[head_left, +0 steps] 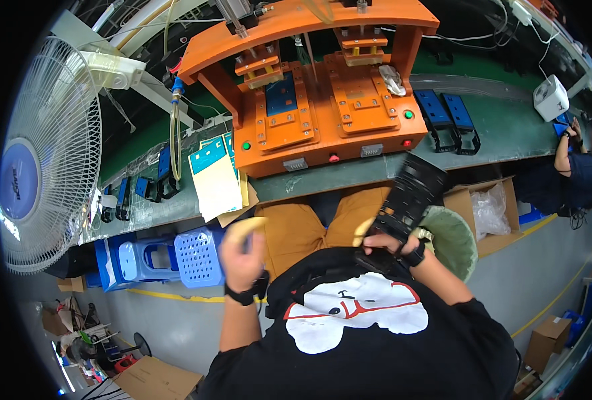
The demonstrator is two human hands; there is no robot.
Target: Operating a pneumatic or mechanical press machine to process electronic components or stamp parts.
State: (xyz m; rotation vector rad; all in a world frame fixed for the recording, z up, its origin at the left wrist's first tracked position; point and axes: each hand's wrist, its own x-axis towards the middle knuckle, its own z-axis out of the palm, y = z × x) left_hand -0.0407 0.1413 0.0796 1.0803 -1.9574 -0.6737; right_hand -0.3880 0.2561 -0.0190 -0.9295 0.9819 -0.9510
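Note:
My right hand point(384, 241) is closed on the lower end of a long black plastic frame point(410, 195) with slots and ribs, tilted up toward the bench. Out over my lap, to the left, my left hand point(244, 257) is raised and smeared by motion; its fingers look curved and yellowish at the tips, and I make out nothing held. Beyond both hands stands an orange two-station press point(322, 143). A dark blue panel point(281, 97) lies in its left fixture, under the raised press head. The right fixture point(366, 110) has a crumpled white cloth point(392, 80) beside it.
Paper sheets with blue-green pieces point(214, 177) lie left of the press. Black frames with blue panels point(446, 113) rest to its right. A fan point(49, 153), blue stools point(199, 257), a green bin point(452, 243) and a carton point(499, 243) surround me. Another person point(569, 163) works far right.

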